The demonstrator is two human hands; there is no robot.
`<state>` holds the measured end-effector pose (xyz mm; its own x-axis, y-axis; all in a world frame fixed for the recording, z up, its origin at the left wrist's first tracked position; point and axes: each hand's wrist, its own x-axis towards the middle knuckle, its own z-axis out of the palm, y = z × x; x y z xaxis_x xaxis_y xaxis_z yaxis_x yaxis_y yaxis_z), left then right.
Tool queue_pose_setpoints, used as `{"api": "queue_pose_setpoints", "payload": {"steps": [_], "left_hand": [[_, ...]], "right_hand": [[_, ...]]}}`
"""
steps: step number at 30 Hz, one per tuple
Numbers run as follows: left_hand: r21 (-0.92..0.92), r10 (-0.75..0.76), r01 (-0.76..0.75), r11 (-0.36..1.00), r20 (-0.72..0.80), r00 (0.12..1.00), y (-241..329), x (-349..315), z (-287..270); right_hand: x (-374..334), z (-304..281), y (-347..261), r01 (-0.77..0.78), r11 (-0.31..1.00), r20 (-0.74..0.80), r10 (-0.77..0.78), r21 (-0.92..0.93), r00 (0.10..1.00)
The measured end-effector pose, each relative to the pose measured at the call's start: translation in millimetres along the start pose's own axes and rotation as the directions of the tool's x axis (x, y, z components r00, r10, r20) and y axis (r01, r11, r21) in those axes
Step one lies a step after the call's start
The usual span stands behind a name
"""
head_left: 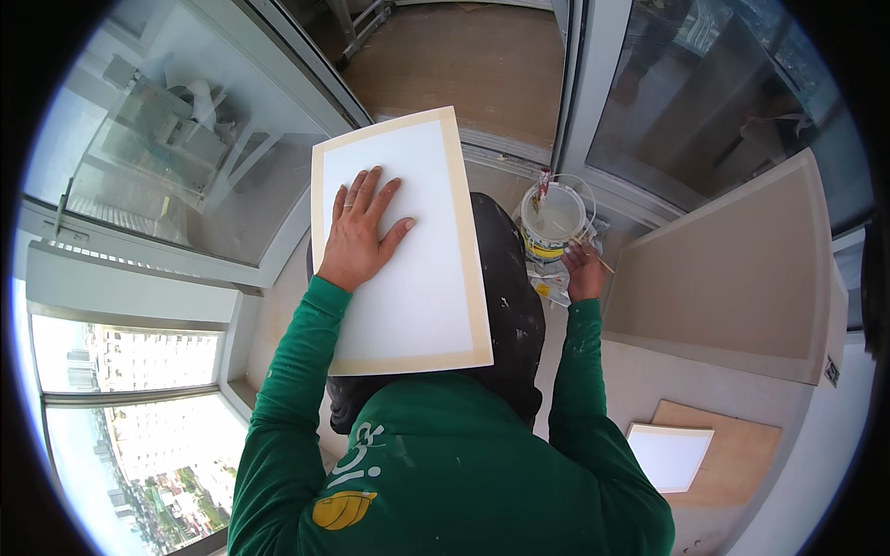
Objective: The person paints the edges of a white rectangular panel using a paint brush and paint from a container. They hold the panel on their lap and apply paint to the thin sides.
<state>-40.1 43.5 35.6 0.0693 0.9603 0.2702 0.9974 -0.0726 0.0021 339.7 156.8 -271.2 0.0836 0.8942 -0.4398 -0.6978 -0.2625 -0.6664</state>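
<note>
A white rectangular panel (408, 250) with a cream border rests tilted across my lap. My left hand (362, 232) lies on its upper part, palm down with the fingers spread. At the right, my right hand (583, 271) is beside the near rim of a white bucket (547, 243). Its fingers are closed around a thin pale stick (605, 265), whose other end I cannot make out. A paintbrush (543, 183) with a reddish handle leans at the bucket's far rim. The bucket's wire handle (593, 197) stands up on the right.
Crumpled plastic (549, 283) lies under the bucket. A large beige panel (723, 278) leans at the right. Behind me on the right, a small white panel (669, 456) lies on a brown board (742, 454). Glass doors (195, 139) stand ahead; a window (139, 417) is on the left.
</note>
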Motion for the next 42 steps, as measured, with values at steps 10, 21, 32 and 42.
{"api": "queue_pose_setpoints", "payload": {"steps": [10,21,32,42], "left_hand": [[-0.055,0.219,-0.218,0.974,0.009,0.976,15.4,16.5,-24.0],[-0.118,0.060,-0.072,0.990,-0.096,0.994,52.4,24.9,-1.5],[-0.241,0.071,-0.091,0.966,-0.090,0.993,45.9,30.6,0.5],[-0.300,0.064,-0.091,0.950,-0.096,0.993,41.3,30.0,1.2]], "right_hand": [[-15.4,36.5,-60.6,-0.125,0.894,0.311,-0.017,0.430,0.950],[-71.8,98.7,-122.8,-0.011,0.945,0.349,-0.110,0.327,0.931],[-130.5,227.8,-160.1,0.396,0.885,0.563,-0.204,-0.243,0.801],[-147.7,259.5,-161.0,0.580,0.684,0.611,-0.244,-0.442,0.753]]}}
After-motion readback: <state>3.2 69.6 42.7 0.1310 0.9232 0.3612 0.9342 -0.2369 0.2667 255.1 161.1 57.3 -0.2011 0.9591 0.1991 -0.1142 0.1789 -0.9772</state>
